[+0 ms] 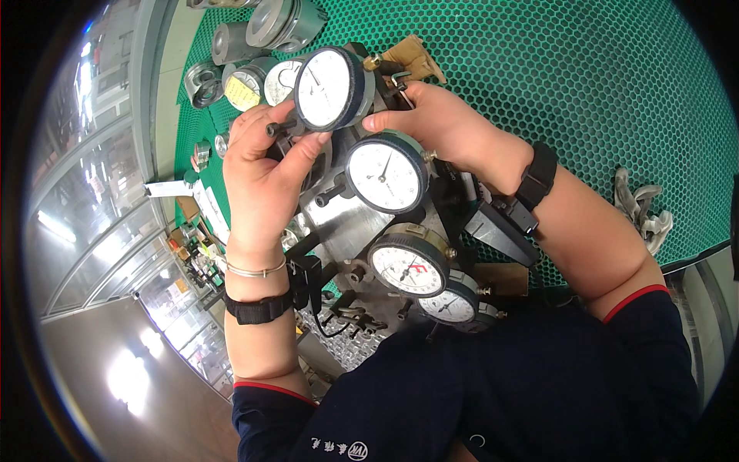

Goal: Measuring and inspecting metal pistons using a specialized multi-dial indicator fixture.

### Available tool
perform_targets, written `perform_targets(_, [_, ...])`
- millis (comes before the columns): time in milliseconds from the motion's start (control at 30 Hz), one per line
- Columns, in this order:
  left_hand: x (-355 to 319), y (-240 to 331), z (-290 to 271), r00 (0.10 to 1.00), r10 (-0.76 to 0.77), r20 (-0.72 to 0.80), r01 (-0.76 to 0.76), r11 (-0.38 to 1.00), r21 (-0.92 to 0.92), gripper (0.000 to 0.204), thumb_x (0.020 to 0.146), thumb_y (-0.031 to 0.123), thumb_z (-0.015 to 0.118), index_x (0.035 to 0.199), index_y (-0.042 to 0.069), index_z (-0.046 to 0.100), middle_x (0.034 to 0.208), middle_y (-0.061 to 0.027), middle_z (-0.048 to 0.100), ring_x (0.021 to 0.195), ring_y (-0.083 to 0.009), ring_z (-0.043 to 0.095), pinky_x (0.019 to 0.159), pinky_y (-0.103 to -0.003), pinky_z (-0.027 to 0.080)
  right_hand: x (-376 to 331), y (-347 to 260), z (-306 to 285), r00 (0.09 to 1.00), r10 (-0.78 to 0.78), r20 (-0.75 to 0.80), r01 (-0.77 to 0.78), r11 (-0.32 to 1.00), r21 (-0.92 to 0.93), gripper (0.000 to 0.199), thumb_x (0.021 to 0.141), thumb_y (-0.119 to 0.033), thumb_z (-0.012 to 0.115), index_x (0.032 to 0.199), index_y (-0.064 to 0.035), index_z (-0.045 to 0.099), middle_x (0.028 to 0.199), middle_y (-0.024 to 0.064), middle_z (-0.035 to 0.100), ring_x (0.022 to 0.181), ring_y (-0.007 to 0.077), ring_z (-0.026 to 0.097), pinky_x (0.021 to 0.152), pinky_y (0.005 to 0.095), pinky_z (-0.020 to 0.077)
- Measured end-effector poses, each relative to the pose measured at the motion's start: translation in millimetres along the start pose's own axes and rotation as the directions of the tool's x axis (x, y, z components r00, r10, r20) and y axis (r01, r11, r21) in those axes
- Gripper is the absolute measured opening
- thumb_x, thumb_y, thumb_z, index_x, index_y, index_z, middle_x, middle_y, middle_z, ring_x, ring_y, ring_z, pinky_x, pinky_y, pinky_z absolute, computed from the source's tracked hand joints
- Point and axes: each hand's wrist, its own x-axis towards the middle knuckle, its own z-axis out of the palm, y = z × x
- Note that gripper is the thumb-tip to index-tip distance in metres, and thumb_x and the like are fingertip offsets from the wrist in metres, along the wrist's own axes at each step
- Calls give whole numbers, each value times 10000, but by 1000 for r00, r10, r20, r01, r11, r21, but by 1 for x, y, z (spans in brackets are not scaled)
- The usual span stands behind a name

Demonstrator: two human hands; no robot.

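Observation:
A metal gauge fixture [350,231] stands before me with several round dial gauges in a row. The farthest dial gauge [323,88] sits between my hands; a second dial gauge [383,175] is just nearer. My left hand [265,158] is closed, thumb and fingers around a round metal part [317,163] at the far left of the fixture; the part is mostly hidden by the hand and gauges. My right hand [443,127] wraps the far right side of the fixture, thumb by the farthest gauge. Its other fingertips are hidden behind the fixture.
Metal pistons [281,27] stand at the far left on a green perforated mat [539,61]. One bears a yellow note [242,92]. Crumpled brown cardboard [416,58] lies behind the fixture. A pale glove [643,208] lies at the right. Nearer gauges [408,262] stand close to my body.

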Motion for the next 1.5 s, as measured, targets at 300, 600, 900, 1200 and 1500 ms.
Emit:
perform_targets(300, [1, -3, -2, 1000, 27, 16, -27, 999, 38, 421, 670, 85, 839, 1053, 20, 676, 1022, -88, 658, 1005, -228, 574, 887, -336, 465, 1, 3, -1, 999, -35, 4, 35, 999, 2, 464, 808, -246, 757, 1123, 60, 608, 1040, 128, 679, 918, 178, 638, 820, 292, 504])
perform_targets(600, [0, -3, -3, 999, 32, 12, -33, 997, 68, 427, 660, 107, 848, 1042, 17, 678, 1013, -89, 658, 1003, -236, 574, 885, -339, 466, -23, -26, -11, 974, -147, -170, 135, 988, -80, 520, 858, -398, 664, 1118, 50, 611, 1048, 119, 666, 949, 177, 613, 826, 292, 474])
perform_targets(900, [2, -3, -2, 1000, 16, 24, -18, 997, 69, 426, 665, 116, 847, 1045, 16, 681, 1021, -97, 659, 1014, -237, 577, 888, -338, 467, -34, -48, -54, 802, -554, -223, 172, 571, -803, 312, 949, -297, 518, 884, -16, 636, 758, 168, 610, 693, 309, 587, 654, 383, 467])
perform_targets(1200, [1, -2, -2, 999, 37, 20, -38, 996, 77, 418, 669, 108, 843, 1045, 19, 683, 1022, -89, 656, 1014, -233, 575, 887, -335, 467, -48, -76, -56, 843, -411, -347, 68, 721, -689, 225, 1000, -209, 473, 967, -16, 584, 833, 60, 610, 737, 135, 592, 683, 268, 499])
perform_targets(1500, [1, -5, -3, 999, 41, 23, -42, 997, 64, 424, 668, 99, 841, 1053, 17, 682, 1025, -87, 655, 1016, -230, 573, 891, -335, 463, -51, -79, -70, 826, -275, -492, 213, 960, -181, 129, 995, -70, 412, 1097, -11, 464, 927, 97, 595, 786, 162, 606, 726, 291, 539])
